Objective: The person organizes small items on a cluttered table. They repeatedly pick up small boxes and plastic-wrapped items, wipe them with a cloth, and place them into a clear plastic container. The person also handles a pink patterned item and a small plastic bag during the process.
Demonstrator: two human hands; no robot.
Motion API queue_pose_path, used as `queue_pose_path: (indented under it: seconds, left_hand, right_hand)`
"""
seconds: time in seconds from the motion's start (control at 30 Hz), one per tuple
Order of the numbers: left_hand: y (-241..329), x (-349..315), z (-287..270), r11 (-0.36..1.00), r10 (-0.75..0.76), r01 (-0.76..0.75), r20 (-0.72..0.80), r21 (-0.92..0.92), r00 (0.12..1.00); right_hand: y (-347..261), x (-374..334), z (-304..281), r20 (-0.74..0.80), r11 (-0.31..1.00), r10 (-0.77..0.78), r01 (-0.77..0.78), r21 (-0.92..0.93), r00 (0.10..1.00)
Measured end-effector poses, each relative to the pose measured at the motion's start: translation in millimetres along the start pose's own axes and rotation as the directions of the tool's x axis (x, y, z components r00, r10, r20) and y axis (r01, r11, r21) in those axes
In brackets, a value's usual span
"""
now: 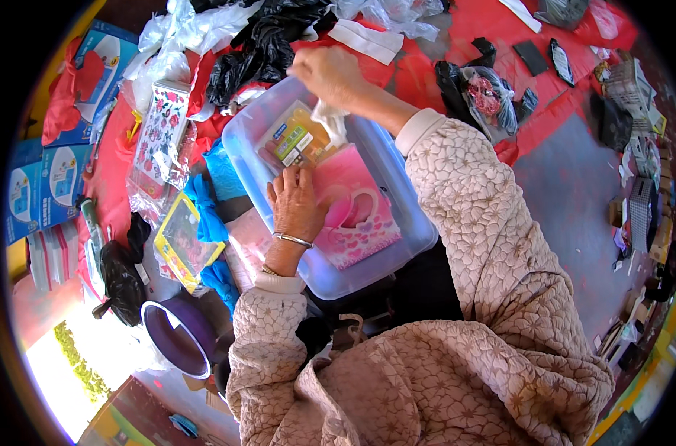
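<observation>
A translucent blue plastic bin (338, 281) stands before me. Inside it lie a pink box (359, 241) with hearts and a cup picture and a yellow-and-green package (292, 146). My left hand (295, 207) reaches over the bin's left side, its fingers apart and resting against the pink box's left edge. At the bin's far edge, my right hand (332, 74) is closed on a crumpled white cloth (329, 122), which hangs down over the packages. Its fingertips are partly turned from view.
Plastic bags, including a black one (264, 56), are heaped beyond the bin. Left are a flowered box (162, 137), a yellow-framed pack (189, 241), blue boxes (52, 186) and a purple basin (176, 338). A bag of red items (485, 95) lies right.
</observation>
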State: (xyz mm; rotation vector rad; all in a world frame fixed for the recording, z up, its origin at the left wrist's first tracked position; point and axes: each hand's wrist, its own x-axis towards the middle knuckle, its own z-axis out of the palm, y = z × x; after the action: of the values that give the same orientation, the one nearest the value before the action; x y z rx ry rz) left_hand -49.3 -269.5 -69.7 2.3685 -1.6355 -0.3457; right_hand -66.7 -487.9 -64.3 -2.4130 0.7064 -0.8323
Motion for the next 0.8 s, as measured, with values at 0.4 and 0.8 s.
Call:
queue_pose_path:
  seconds: [0.4, 0.8]
  left_hand:
    - [12, -7, -9, 0.997, -0.074, 0.072, 0.065, 0.037, 0.995]
    - [33, -45, -26, 0.998, -0.021, 0.026, -0.086, 0.056, 0.996]
  right_hand:
    - [-11, -22, -6, 0.731, 0.91, 0.037, 0.279, -0.306, 0.681]
    - [0, -64, 4, 0.756, 0.957, -0.081, 0.263, -0.123, 0.649]
